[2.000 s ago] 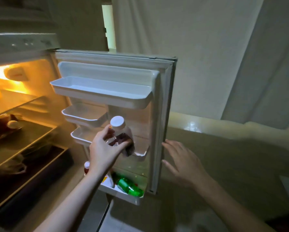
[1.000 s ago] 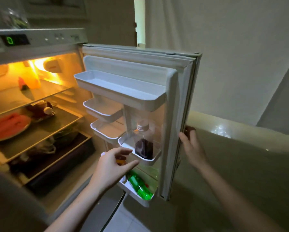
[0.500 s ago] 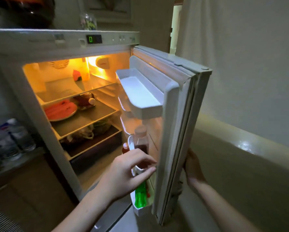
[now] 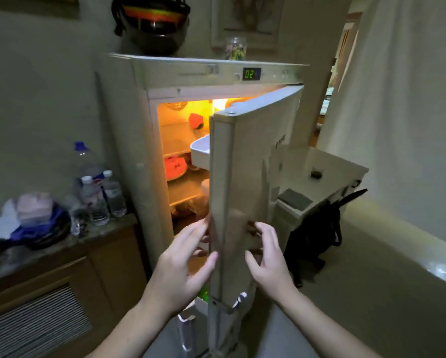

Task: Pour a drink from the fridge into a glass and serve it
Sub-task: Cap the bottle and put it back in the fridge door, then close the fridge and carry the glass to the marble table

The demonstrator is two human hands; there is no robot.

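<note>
Swung nearer shut, smooth flat fridge door (image 4: 245, 177) sits between left hand (image 4: 183, 267) and right hand (image 4: 268, 262), fingers apart.

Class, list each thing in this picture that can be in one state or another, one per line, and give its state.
fridge door: partly open, edge toward the camera
fridge light: on
fridge display: lit, reads 02
left hand: open, empty, at the door's inner edge
right hand: open, empty, on the door's outer face
small water bottles: upright, capped
glass jar: upright on top of the fridge
</note>
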